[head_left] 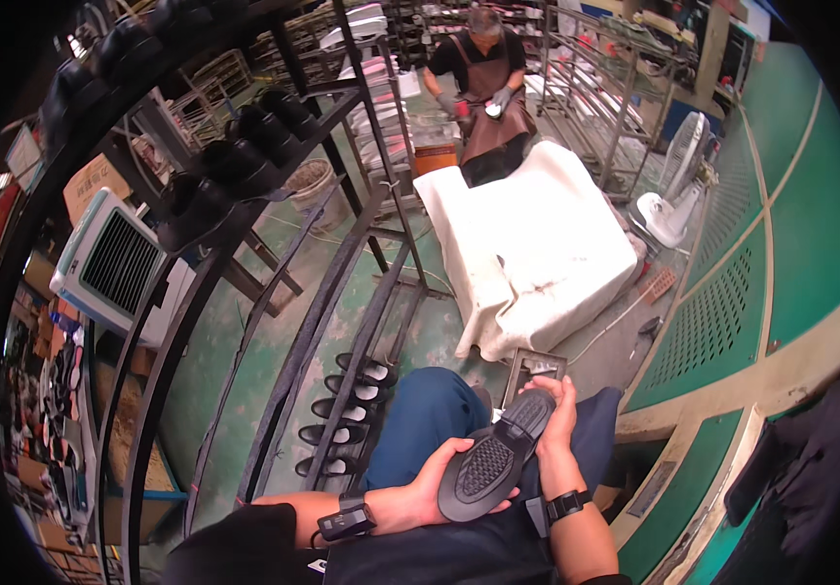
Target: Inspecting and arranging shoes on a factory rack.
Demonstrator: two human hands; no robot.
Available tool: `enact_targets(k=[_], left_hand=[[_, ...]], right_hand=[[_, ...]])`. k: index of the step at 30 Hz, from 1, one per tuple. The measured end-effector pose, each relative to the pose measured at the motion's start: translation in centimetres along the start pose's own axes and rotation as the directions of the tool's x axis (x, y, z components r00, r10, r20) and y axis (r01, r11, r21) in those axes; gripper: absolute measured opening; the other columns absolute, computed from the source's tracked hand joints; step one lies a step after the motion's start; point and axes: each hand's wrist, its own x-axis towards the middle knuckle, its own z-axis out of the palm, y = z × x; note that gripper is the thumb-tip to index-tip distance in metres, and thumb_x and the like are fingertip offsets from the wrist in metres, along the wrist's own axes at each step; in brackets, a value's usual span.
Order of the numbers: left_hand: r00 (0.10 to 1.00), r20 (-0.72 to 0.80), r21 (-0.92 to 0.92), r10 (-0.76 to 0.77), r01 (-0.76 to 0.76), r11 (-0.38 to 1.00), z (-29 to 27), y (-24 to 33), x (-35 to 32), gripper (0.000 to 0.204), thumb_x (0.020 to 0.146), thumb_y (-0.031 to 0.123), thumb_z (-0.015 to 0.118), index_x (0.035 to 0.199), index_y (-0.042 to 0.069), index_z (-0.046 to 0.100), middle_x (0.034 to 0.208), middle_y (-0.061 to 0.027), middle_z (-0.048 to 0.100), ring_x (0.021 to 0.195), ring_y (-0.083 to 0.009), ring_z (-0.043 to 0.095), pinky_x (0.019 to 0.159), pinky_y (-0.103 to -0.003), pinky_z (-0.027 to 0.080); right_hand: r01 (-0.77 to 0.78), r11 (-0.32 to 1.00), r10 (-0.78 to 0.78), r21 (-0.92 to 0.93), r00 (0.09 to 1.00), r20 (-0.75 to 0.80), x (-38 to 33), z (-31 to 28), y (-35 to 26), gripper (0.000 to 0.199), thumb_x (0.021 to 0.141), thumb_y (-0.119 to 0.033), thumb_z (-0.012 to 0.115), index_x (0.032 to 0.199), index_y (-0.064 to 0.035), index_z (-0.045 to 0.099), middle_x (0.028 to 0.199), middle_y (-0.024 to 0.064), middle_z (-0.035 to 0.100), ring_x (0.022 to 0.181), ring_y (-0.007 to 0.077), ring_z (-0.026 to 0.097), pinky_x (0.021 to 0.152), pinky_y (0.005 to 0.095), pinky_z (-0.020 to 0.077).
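Above my lap I hold a black shoe point(490, 470) with its patterned sole turned up. My left hand point(432, 487) grips the wide toe end, thumb along the sole's edge and fingers partly hidden underneath. At the narrower heel end, my right hand point(558, 414) is wrapped around the side, its fingers curling over the far tip. The shoe's upper faces down and is hidden. Both wrists carry black strapped devices.
Left of me stands a dark metal rack point(293, 390) with black shoes point(245, 146) above and several more point(337, 436) low down. Ahead is a white-covered table point(537, 234), with a seated co-worker point(486, 78) behind it. A green machine panel point(722, 322) and a fan point(673, 175) stand right.
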Motion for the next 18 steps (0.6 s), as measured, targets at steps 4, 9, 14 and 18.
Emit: enact_targets(k=[4, 9, 14, 18], left_hand=[[0.998, -0.042, 0.008, 0.053, -0.053, 0.999, 1.1, -1.9, -0.5, 0.060, 0.092, 0.041, 0.044, 0.139, 0.004, 0.045, 0.136, -0.0221, 0.052, 0.126, -0.0473, 0.049, 0.106, -0.057, 0.041], [0.994, 0.034, -0.096, 0.099, -0.095, 0.991, 0.6, -2.8, -2.1, 0.061, 0.092, 0.041, 0.045, 0.140, 0.003, 0.043, 0.138, -0.0231, 0.051, 0.127, -0.0476, 0.048, 0.106, -0.058, 0.041], [0.996, 0.036, 0.117, 0.076, -0.080, 0.990, 2.0, -2.5, -4.3, 0.052, 0.094, 0.034, 0.048, 0.135, 0.001, 0.049, 0.132, -0.0189, 0.058, 0.117, -0.0335, 0.059, 0.102, -0.049, 0.047], [0.999, 0.037, 0.162, 0.019, -0.025, 0.987, 1.1, -2.5, -3.4, 0.046, 0.093, 0.024, 0.052, 0.131, 0.000, 0.053, 0.122, -0.0155, 0.065, 0.106, -0.0248, 0.066, 0.097, -0.038, 0.052]], right_hand=[[-0.114, 0.993, 0.114, 0.000, 0.993, -0.035, -0.4, 0.3, 0.2, 0.060, 0.100, -0.051, 0.037, 0.097, 0.0032, 0.064, 0.086, 0.0164, 0.066, 0.080, 0.0260, 0.066, 0.075, 0.0351, 0.0560], [-0.146, 0.989, 0.144, 0.038, 0.988, 0.050, -1.1, 2.0, -0.7, 0.065, 0.099, -0.056, 0.034, 0.095, 0.0014, 0.065, 0.086, 0.0176, 0.066, 0.081, 0.0275, 0.066, 0.076, 0.0364, 0.0559], [-0.027, 0.966, -0.006, 0.256, 0.992, 0.126, -3.8, 1.9, -3.0, 0.061, 0.100, -0.052, 0.035, 0.101, 0.0020, 0.063, 0.097, 0.0203, 0.067, 0.084, 0.0308, 0.066, 0.080, 0.0441, 0.0560], [0.503, 0.671, -0.481, -0.544, 0.854, 0.197, 2.9, -8.4, 3.0, 0.038, 0.101, -0.032, 0.046, 0.116, -0.0021, 0.063, 0.106, 0.0152, 0.068, 0.093, 0.0245, 0.067, 0.086, 0.0395, 0.0545]])
